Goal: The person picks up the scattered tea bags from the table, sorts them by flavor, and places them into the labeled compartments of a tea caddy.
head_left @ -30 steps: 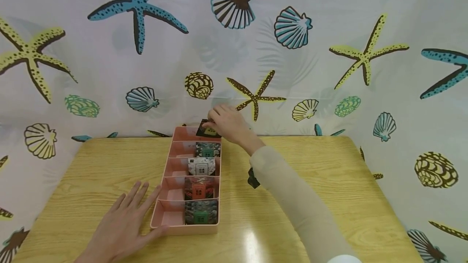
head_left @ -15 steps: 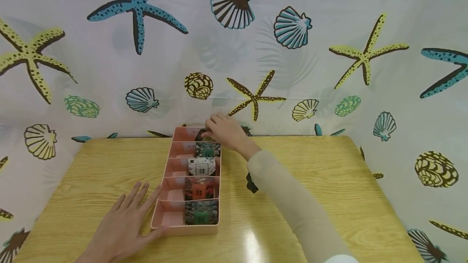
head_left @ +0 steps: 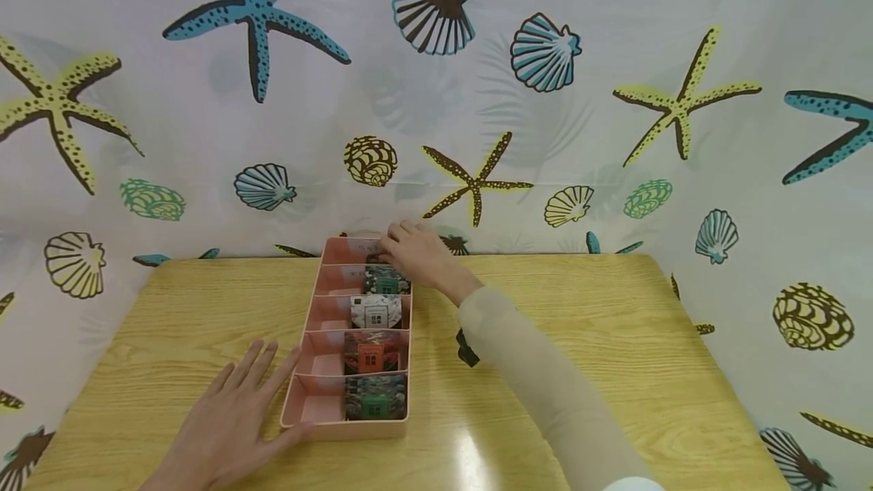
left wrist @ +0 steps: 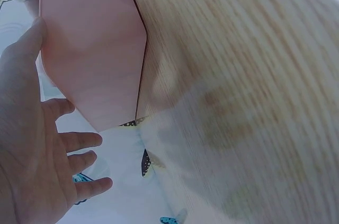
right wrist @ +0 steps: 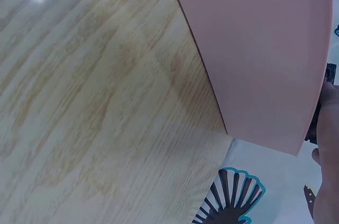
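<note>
A long pink divided box (head_left: 357,431) stands on the table, its compartments in a row away from me. At the farthest compartment, my right hand (head_left: 421,252) reaches down and pinches a dark packet (head_left: 372,258), mostly hidden under the fingers. In the right wrist view the dark packet (right wrist: 313,124) shows between the box wall and the hand. My left hand (head_left: 225,419) lies by the near left corner with its fingers spread, the thumb touching the box. The left wrist view shows the left hand (left wrist: 26,144) with its fingers fairly straight beside the pink wall.
The nearer compartments hold a green-labelled packet (head_left: 375,398), a red one (head_left: 371,354), a white one (head_left: 377,313) and a teal-labelled one (head_left: 387,280). A black object (head_left: 467,348) shows beside the right sleeve. Behind the wooden table (head_left: 580,324) hangs a curtain (head_left: 423,104) with starfish and shells.
My right hand has lowered the dark packet from above the far compartment's edge down into it; the packet is now mostly covered. The left hand and the box have stayed put.
</note>
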`<state>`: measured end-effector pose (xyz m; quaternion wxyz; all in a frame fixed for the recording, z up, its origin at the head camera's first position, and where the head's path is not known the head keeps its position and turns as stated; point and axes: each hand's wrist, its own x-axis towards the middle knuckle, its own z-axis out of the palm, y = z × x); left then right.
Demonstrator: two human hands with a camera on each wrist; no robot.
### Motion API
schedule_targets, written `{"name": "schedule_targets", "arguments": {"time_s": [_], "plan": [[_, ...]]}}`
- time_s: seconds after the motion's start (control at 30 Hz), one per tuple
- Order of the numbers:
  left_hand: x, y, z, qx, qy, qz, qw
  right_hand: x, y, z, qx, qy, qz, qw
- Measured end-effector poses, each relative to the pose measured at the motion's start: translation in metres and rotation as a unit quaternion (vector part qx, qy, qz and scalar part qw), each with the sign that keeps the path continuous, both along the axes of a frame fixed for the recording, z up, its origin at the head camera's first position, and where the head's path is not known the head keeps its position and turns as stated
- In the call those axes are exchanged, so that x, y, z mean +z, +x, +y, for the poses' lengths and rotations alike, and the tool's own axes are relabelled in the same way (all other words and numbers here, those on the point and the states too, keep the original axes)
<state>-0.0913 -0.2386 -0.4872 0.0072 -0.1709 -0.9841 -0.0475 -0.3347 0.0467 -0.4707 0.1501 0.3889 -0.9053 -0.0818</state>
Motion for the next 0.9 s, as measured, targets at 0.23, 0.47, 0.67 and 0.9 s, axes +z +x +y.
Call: {"name": "schedule_targets", "arguments": {"time_s": [0.23, 0.47, 0.67, 0.9], "plan": [[0.0007, -0.0015, 0.0, -0.001, 0.003, -0.002, 1.0, -0.0026, -0.0016, 0.0, 0.006, -0.005, 0.004, 1.0], [0.0006, -0.0015, 0.0004, 0.0, 0.003, -0.003, 1.0, -0.0066, -0.0043, 0.0009, -0.001, -0.01, 0.021, 0.9997], [-0.0006, -0.0003, -0.0001, 0.002, 0.0, -0.008, 1.0, -0.0069, -0.004, 0.0015, -0.014, -0.015, 0.021, 0.9996], [-0.0005, -0.0004, -0.0002, 0.003, 0.004, -0.012, 0.9999, -0.0054, -0.0041, 0.0025, -0.038, -0.015, 0.008, 0.9991]]}}
